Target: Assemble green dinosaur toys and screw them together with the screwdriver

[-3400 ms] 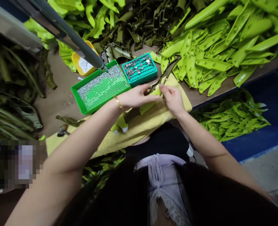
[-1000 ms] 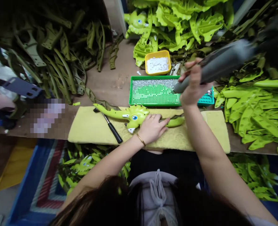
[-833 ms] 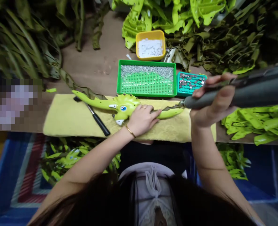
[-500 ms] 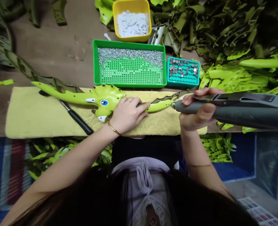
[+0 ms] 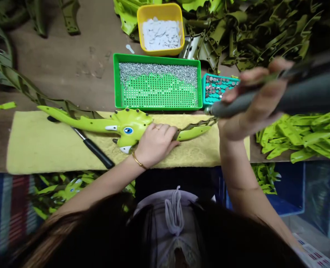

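Note:
A lime-green plastic dinosaur toy with a blue eye lies lengthwise on a yellow cloth. My left hand presses down on its body, fingers curled over it, a gold bracelet at the wrist. My right hand grips a grey electric screwdriver. The tool's tip hovers just above the toy's right end, by the edge of a teal tray.
A green tray of small silver screws sits behind the toy. A yellow tub of white bits stands further back. A black-handled tool lies on the cloth. Heaps of lime-green and dark olive parts crowd the bench.
My right hand fetched the screwdriver from the green tray, brought its tip to the toy's right end, and has now lifted it slightly up. My left hand keeps holding the toy down.

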Demonstrator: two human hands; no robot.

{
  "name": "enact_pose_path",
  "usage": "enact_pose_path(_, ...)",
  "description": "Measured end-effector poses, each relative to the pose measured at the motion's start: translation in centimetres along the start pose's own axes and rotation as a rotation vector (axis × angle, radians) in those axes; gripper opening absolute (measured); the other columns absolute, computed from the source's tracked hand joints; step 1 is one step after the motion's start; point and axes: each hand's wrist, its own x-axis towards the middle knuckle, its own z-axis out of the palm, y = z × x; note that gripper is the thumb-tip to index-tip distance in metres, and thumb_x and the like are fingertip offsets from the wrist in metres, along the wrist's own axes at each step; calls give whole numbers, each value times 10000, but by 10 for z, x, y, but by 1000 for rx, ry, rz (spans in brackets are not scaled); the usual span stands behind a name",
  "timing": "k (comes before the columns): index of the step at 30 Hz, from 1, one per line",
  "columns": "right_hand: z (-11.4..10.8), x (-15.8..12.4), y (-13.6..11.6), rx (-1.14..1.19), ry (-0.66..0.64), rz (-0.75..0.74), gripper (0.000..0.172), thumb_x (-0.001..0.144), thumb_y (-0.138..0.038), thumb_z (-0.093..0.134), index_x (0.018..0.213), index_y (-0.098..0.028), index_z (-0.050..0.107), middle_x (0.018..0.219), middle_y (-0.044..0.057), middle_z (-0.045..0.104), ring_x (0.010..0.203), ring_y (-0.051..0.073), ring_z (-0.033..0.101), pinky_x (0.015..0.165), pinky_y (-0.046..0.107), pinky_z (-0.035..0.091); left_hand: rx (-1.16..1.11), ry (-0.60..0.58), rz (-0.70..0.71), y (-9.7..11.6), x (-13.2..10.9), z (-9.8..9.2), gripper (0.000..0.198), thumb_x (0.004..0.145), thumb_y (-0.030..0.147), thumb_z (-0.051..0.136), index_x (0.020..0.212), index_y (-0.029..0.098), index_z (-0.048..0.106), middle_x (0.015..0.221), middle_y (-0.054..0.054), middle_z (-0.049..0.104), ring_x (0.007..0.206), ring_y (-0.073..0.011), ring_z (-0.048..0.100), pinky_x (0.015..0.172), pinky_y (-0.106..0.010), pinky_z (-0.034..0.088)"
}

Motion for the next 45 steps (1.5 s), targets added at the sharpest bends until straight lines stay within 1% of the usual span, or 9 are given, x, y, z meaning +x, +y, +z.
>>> enact_pose_path(2, 18, 13, 25, -120, 48, 2, 309, 887, -540, 509, 1033, -285, 603, 832, -42, 591, 484, 43, 548, 424, 217, 447, 11, -2, 37, -2, -1, -3, 299, 885, 383, 616, 977, 102, 658, 920, -122, 686, 847, -250, 629, 766, -395, 469)
enact_pose_path(7, 26, 15, 92, -325, -155, 205, 508, 841, -646, 524, 1115, -219, 551, 738, -18, 578, 589, 96, 613, 583, 275, 548, 96, 84, 96, -9, -8, -10, 218, 923, 262, 553, 1095, 182, 661, 911, -72, 713, 882, -233, 634, 1000, -538, 419)
enact_pose_path(10, 23, 11, 101, -306, -34, 147, 491, 850, -638, 506, 1126, -232, 520, 693, -50, 541, 528, 86, 588, 551, 280, 539, 41, 150, 94, -14, -11, -9, 222, 925, 286, 556, 1099, 208, 669, 888, -35, 723, 804, -198, 634, 1006, -528, 432)
enact_pose_path(23, 31, 12, 76, -225, 13, 47, 413, 742, -618, 627, 862, -231, 542, 830, -15, 610, 484, 66, 528, 475, 269, 482, -55, 186, 40, -15, -15, -4, 216, 891, 303, 598, 1015, 141, 670, 905, -47, 738, 844, -204, 663, 1056, -503, 411)
enact_pose_path(28, 29, 18, 79, -154, -8, 48, 362, 747, -555, 650, 867, -228, 551, 749, -38, 604, 470, 79, 540, 460, 265, 466, -55, 164, 39, -15, -15, -5, 223, 881, 313, 615, 1020, 150, 679, 891, -51, 740, 841, -204, 663, 1053, -505, 407)
enact_pose_path(32, 27, 22, 52, -40, 27, -22, 294, 802, -515, 617, 953, -267, 569, 788, -45, 616, 450, 65, 522, 439, 244, 439, -57, 126, 28, -15, -13, -7, 235, 892, 326, 596, 1024, 154, 687, 889, -54, 742, 845, -204, 668, 1058, -504, 397)
enact_pose_path(35, 18, 2, 12, -14, -11, -43, 274, 881, -534, 496, 1052, -333, 573, 828, -40, 585, 439, 57, 492, 404, 230, 407, -69, 105, 8, -15, -12, -6, 241, 892, 330, 588, 1033, 168, 697, 891, -56, 746, 838, -210, 669, 1066, -512, 379)
enact_pose_path(39, 4, -42, -30, 57, -215, 65, 304, 846, -544, 549, 1082, -361, 607, 811, -42, 558, 415, 46, 454, 363, 210, 394, -99, 87, -23, -16, -11, -4, 266, 893, 355, 575, 1042, 179, 707, 925, -62, 749, 869, -223, 667, 1068, -514, 372)
enact_pose_path(45, -5, -71, -22, 131, -281, 59, 345, 796, -492, 644, 1100, -331, 622, 748, -58, 531, 453, 48, 510, 400, 196, 444, -97, 66, -30, -15, -10, -4, 283, 887, 366, 565, 1044, 181, 713, 899, -67, 740, 871, -235, 660, 1060, -531, 373)
